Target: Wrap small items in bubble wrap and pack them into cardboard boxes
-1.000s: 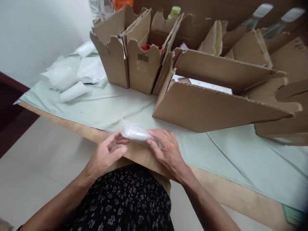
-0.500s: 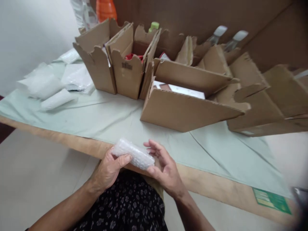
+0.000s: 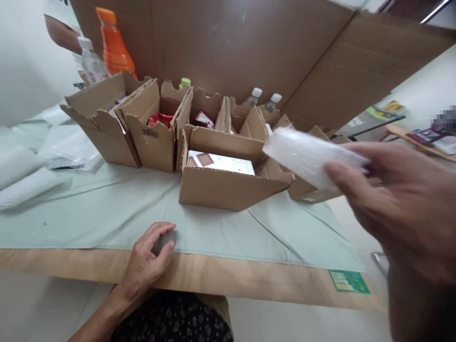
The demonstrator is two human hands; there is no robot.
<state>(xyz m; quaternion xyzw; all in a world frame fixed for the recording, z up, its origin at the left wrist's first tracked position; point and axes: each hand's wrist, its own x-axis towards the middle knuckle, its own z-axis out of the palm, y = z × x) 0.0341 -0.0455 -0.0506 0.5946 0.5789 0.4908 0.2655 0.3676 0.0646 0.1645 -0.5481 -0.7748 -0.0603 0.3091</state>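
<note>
Raised at the right of the head view, my right hand [image 3: 399, 204] grips a bubble-wrapped bundle [image 3: 306, 154] by its right end, thumb on the near side. What lies inside the wrap does not show. The bundle hangs in front of the cardboard boxes on the right, partly covering them. My left hand [image 3: 147, 256] rests at the table's front edge, its fingers curved and apart from the thumb, with nothing between them. Straight ahead stands a low cardboard box [image 3: 224, 187] with a white carton [image 3: 228, 164] in it.
Several cut cardboard bins [image 3: 153, 147] stand in a row, some holding red packets. Behind them are an orange bottle [image 3: 116, 47] and clear bottles [image 3: 254, 97]. Bubble-wrap pieces [image 3: 28, 187] lie at the left on the green cloth [image 3: 117, 204]. Another person's arm [image 3: 62, 35] shows at upper left.
The bundle has left my left hand and is now in my right hand alone, lifted up and to the right. The camera view has shifted too.
</note>
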